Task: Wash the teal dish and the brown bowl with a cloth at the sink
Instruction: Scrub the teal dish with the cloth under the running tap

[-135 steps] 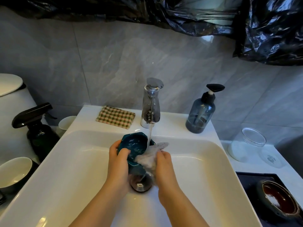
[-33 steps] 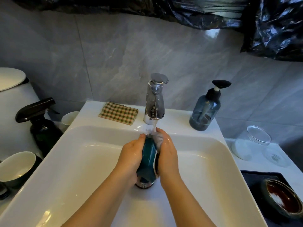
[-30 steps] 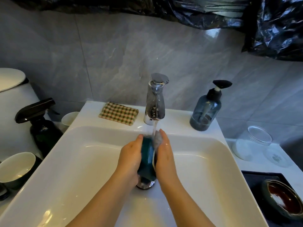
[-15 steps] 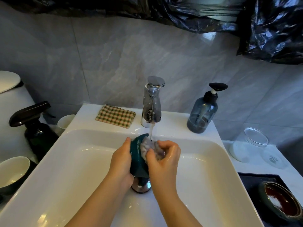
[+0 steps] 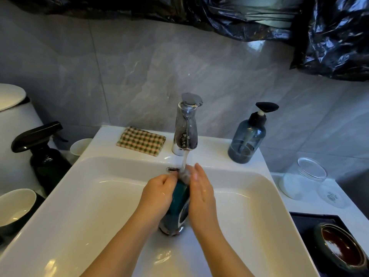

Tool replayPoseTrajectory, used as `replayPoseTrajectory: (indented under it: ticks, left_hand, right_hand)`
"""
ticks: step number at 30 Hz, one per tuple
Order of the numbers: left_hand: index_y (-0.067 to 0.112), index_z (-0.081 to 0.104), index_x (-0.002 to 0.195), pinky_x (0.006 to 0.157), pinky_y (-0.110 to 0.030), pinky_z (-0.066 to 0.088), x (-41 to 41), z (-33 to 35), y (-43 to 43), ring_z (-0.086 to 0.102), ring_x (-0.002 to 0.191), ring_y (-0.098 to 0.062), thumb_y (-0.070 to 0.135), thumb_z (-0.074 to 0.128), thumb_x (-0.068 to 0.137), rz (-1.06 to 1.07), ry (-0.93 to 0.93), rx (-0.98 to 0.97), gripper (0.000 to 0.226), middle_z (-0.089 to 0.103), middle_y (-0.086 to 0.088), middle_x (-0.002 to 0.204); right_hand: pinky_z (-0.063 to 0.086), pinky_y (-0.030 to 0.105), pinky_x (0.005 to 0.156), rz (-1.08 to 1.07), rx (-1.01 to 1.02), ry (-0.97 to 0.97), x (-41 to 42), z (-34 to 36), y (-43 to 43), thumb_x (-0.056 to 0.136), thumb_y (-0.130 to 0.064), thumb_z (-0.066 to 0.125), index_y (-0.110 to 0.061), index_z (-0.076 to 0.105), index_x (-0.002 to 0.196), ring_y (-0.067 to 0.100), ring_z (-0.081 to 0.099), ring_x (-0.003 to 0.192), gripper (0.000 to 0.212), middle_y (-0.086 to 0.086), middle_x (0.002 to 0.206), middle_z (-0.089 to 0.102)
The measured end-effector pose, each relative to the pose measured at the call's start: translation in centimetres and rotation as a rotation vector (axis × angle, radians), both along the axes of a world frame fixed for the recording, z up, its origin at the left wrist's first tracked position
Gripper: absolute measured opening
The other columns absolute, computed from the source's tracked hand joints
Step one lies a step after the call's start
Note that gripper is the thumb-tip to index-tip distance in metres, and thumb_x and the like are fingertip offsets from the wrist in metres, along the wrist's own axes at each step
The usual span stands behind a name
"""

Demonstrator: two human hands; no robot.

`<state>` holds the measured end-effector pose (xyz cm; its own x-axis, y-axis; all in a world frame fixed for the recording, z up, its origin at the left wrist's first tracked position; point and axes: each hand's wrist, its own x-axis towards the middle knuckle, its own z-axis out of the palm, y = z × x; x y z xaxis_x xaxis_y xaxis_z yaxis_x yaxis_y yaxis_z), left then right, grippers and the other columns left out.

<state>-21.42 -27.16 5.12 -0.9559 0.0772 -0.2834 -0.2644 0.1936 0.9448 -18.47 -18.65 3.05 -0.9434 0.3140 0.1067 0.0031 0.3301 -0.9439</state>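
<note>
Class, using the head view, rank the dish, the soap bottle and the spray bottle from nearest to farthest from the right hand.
1. Dish: against the right hand, over the sink.
2. Soap bottle: on the sink's back ledge, to the right.
3. Spray bottle: beyond the sink's left edge.

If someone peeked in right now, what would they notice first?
Probably the two hands in the middle of the white sink: the left hand grips the teal dish on edge while the right hand presses a wet cloth against it, under water running from the faucet. After that, the shiny brown bowl sitting at the lower right.
</note>
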Motion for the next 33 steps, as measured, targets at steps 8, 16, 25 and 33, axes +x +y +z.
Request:
replayPoseTrajectory:
  ticks: [8, 16, 25, 33]
  left_hand:
    - [0.007, 0.057, 0.065, 0.062, -0.033, 0.043, -0.3, 0.2, -1.1, 0.055, 0.066, -0.024, 0.029, 0.047, 0.095, -0.082, 0.148, -0.049, 0.039, 0.059, -0.015, 0.067]
    - [0.006, 0.059, 0.067, 0.061, -0.036, 0.048, -0.4, -0.1, -1.1, 0.058, 0.066, -0.026, 0.023, 0.049, 0.094, -0.09, 0.173, -0.071, 0.034, 0.062, -0.014, 0.068]
    - [0.007, 0.064, 0.076, 0.073, -0.042, 0.052, -0.2, -0.7, -0.5, 0.062, 0.076, -0.029, 0.018, 0.047, 0.094, -0.033, 0.176, -0.083, 0.027, 0.066, -0.019, 0.079]
    - [0.013, 0.069, 0.083, 0.067, -0.033, 0.05, -0.7, 0.2, -1.0, 0.066, 0.076, -0.026, 0.033, 0.049, 0.094, 0.158, -0.056, 0.33, 0.03, 0.072, -0.009, 0.081]
  right_hand:
    - [0.048, 0.016, 0.066, -0.037, -0.4, -0.09, -0.4, 1.1, 1.2, 0.098, -0.027, 0.039, -0.028, 0.051, 0.107, 0.011, 0.058, 0.091, 0.015, 0.0, 0.102, 0.06]
    - [0.048, 0.028, 0.087, -0.013, -0.335, -0.088, -0.5, 0.9, 0.9, 0.092, -0.03, 0.049, -0.039, 0.065, 0.093, 0.012, 0.059, 0.101, 0.018, -0.002, 0.109, 0.065]
    - [0.03, 0.026, 0.109, 0.028, -0.035, 0.053, -0.1, 0.6, 0.0, 0.083, -0.04, 0.036, -0.047, 0.061, 0.099, 0.0, 0.041, 0.125, 0.03, -0.022, 0.123, 0.056]
    - [0.053, 0.03, 0.069, -0.032, -0.757, -0.297, -0.1, 1.9, 1.5, 0.093, -0.04, 0.042, -0.018, 0.064, 0.098, 0.02, 0.065, 0.085, 0.031, 0.008, 0.091, 0.07]
